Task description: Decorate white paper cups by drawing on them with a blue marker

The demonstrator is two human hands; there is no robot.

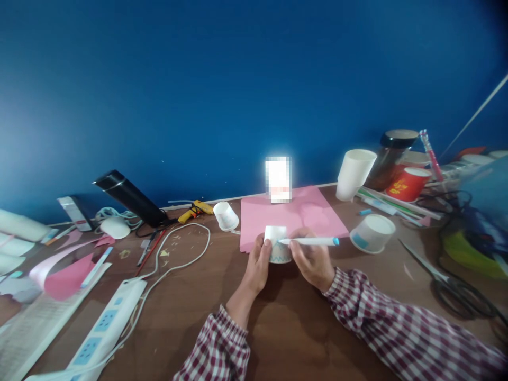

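My left hand (257, 263) grips a small white paper cup (278, 247) turned upside down on the brown table, with a blue zigzag line drawn near its rim. My right hand (313, 262) holds a white marker with a blue end (311, 241), its tip touching the cup's side. Just behind the cup lies a pink paper sheet (289, 214). Both arms wear red and white checked sleeves.
Other paper cups stand around: one tipped (226, 216), one at the right (373, 233), a tall one (353, 173). Scissors (448, 283) lie at the right, a power strip (103, 330) and cable at the left. A yellow glue gun (194, 210), a black flask (130, 198) and a red cup (408, 184) sit near the blue wall.
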